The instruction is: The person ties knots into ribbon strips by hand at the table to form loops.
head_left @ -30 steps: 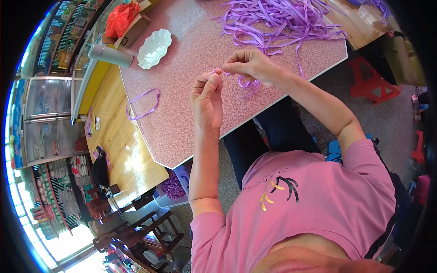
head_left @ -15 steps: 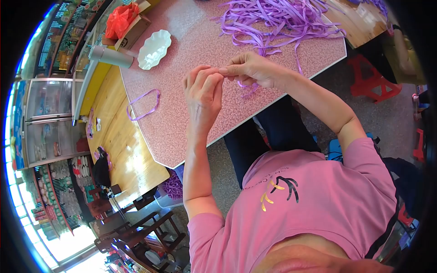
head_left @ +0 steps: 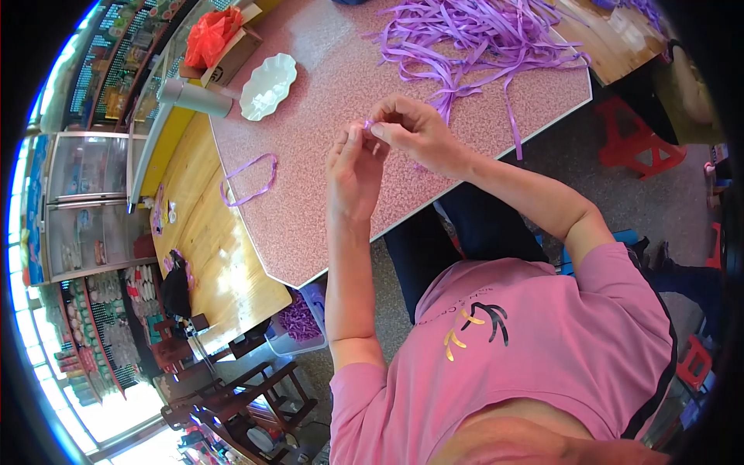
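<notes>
Over the pink speckled table (head_left: 310, 194), my two hands meet fingertip to fingertip. My left hand (head_left: 356, 174) is raised with its fingers bent and pinched at the tips. My right hand (head_left: 422, 136) pinches thumb against forefinger at the same spot. A small bit of purple ribbon (head_left: 368, 124) shows between the fingertips; most of it is hidden by the hands. A large tangled heap of purple ribbons (head_left: 465, 46) lies beyond my right hand, with strands hanging over the table edge. To the left, a single ribbon loop (head_left: 252, 178) lies by itself.
A white scalloped dish (head_left: 267, 87) and a grey bottle (head_left: 194, 97) are at the table's far left, near a red plastic bag (head_left: 211, 37) on a cardboard box. A wooden table (head_left: 209, 271) adjoins. Below stands a bin of purple ribbon (head_left: 301, 319). Red stools (head_left: 635, 143) stand right.
Both hands have shifted slightly, and my left hand has turned so its fingers point more upward. Purple ribbon now shows at the fingertips. The view has moved a little.
</notes>
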{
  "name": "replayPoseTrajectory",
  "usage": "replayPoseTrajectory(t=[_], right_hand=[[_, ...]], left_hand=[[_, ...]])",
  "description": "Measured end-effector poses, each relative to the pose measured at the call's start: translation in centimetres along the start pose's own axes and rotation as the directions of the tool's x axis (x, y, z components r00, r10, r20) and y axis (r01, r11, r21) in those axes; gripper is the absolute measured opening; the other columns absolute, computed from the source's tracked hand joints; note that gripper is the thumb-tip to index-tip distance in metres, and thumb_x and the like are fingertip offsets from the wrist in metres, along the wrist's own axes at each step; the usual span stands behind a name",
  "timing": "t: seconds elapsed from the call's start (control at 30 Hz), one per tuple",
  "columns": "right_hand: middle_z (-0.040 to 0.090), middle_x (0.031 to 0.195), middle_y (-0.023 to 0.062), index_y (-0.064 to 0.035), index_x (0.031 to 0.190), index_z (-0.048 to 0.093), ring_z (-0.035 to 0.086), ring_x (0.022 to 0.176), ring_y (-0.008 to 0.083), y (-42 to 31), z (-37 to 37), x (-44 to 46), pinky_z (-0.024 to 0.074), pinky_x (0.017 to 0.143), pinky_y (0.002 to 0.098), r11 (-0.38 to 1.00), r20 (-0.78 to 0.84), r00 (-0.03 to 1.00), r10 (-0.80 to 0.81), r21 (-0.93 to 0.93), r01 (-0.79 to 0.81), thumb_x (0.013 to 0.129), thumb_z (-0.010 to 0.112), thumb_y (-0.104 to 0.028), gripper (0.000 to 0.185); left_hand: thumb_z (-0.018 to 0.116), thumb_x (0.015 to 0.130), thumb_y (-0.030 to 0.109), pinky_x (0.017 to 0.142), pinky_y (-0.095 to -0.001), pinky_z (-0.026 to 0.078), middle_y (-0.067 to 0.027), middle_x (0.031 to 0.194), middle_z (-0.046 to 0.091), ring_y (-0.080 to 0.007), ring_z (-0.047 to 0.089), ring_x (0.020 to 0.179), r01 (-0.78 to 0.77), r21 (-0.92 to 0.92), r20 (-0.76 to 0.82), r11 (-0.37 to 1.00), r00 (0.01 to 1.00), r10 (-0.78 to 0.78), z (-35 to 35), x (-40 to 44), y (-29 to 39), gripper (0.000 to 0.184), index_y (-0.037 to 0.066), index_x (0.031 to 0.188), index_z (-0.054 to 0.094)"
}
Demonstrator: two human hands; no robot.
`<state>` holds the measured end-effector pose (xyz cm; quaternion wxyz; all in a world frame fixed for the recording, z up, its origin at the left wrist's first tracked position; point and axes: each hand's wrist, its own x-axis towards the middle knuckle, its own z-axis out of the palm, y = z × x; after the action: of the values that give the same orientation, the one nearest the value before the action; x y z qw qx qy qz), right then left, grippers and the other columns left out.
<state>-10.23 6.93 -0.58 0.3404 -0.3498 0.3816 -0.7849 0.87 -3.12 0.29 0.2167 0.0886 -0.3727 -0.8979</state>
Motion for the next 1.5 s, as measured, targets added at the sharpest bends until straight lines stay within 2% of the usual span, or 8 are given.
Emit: replayPoseTrajectory(t=[0.03,0.1,0.2,0.33,0.83,1.0,1.3,1.5], right_hand=[[0.06,0.081,-0.0018,-0.0054,0.097,0.063,0.055,0.066,0.0069,-0.2,-0.3,0.1,0.0427,0.053,0.0241,1.0,0.004,1.0,0.001,0.002,-0.001,0.091,0.064,-0.006,0.007],[0.062,0.086,0.0026,-0.0044,0.097,0.063,0.064,0.074,0.0148,-1.0,-1.6,0.8,0.0502,0.059,0.029,0.605,0.316,0.83,-0.46,-0.572,0.554,0.083,0.068,0.003,0.017],[0.063,0.088,0.0063,-0.0057,0.095,0.064,0.066,0.075,0.0203,-1.4,-2.5,1.6,0.0512,0.059,0.0309,0.316,0.504,0.689,-0.521,-0.636,0.704,0.075,0.073,0.005,0.024],[0.063,0.089,0.0073,-0.0064,0.096,0.065,0.065,0.074,0.0232,-1.7,-2.8,1.9,0.0516,0.059,0.032,0.256,0.529,0.688,-0.497,-0.668,0.698,0.075,0.074,0.004,0.025],[0.061,0.082,0.0038,-0.0015,0.094,0.065,0.057,0.071,0.0101,-3.0,-2.4,1.5,0.0469,0.064,0.0258,0.611,0.341,0.903,-0.26,-0.666,0.428,0.085,0.07,-0.001,0.011],[0.064,0.081,-0.0002,0.0009,0.095,0.068,0.057,0.073,0.0046,-3.0,-1.5,0.9,0.0477,0.064,0.0231,0.869,0.086,0.996,0.0,-0.493,0.043,0.092,0.065,-0.006,0.008],[0.062,0.073,-0.003,-0.0006,0.099,0.071,0.05,0.063,0.0008,-3.8,-0.9,0.8,0.0359,0.052,0.0181,0.903,-0.037,0.971,0.236,-0.362,-0.234,0.093,0.067,-0.019,0.02],[0.058,0.075,-0.0056,-0.0007,0.099,0.069,0.046,0.063,-0.0002,-2.9,-0.8,0.4,0.0345,0.052,0.0179,0.928,-0.026,0.99,0.138,-0.345,-0.138,0.095,0.065,-0.018,0.018]], left_hand=[[0.059,0.101,0.021,0.093,-0.0353,0.048,-0.0046,0.102,0.069,-0.0156,0.063,0.099,0.054,0.027,-0.027,0.998,0.998,-0.053,0.4,0.0,0.2,0.015,0.009,0.104,0.067],[0.059,0.1,0.02,0.09,-0.0352,0.049,-0.0044,0.101,0.069,-0.0156,0.063,0.098,0.103,0.028,-0.005,0.994,0.995,-0.103,0.0,0.2,1.0,0.015,0.008,0.102,0.067],[0.061,0.1,0.02,0.087,-0.0341,0.051,-0.004,0.1,0.07,-0.0154,0.064,0.095,0.145,0.073,-0.038,0.987,0.989,-0.142,0.1,0.3,1.3,0.014,0.007,0.1,0.068],[0.063,0.098,0.02,0.084,-0.0311,0.052,-0.0051,0.099,0.069,-0.0155,0.065,0.093,0.018,0.15,-0.116,0.989,0.993,-0.001,0.9,-0.3,0.8,0.016,0.005,0.101,0.067],[0.067,0.094,0.009,0.079,-0.0267,0.049,-0.0062,0.094,0.067,-0.0127,0.062,0.086,-0.269,0.146,-0.199,0.952,0.935,0.295,1.0,-0.2,-2.8,0.007,0.003,0.096,0.063],[0.065,0.096,0.01,0.079,-0.0264,0.049,-0.0063,0.092,0.066,-0.0127,0.061,0.085,-0.323,0.258,-0.184,0.911,0.909,0.374,1.2,0.0,-3.3,0.009,0.002,0.098,0.062],[0.061,0.098,0.008,0.085,-0.0273,0.05,-0.0064,0.097,0.064,-0.0131,0.061,0.087,-0.458,0.456,-0.044,0.763,0.845,0.533,1.4,-0.1,-3.2,0.01,0.002,0.106,0.058],[0.063,0.097,0.007,0.087,-0.028,0.048,-0.0069,0.106,0.06,-0.0145,0.057,0.097,-0.536,0.478,-0.051,0.695,0.773,0.632,2.1,0.2,-3.7,0.013,0.003,0.109,0.059]])
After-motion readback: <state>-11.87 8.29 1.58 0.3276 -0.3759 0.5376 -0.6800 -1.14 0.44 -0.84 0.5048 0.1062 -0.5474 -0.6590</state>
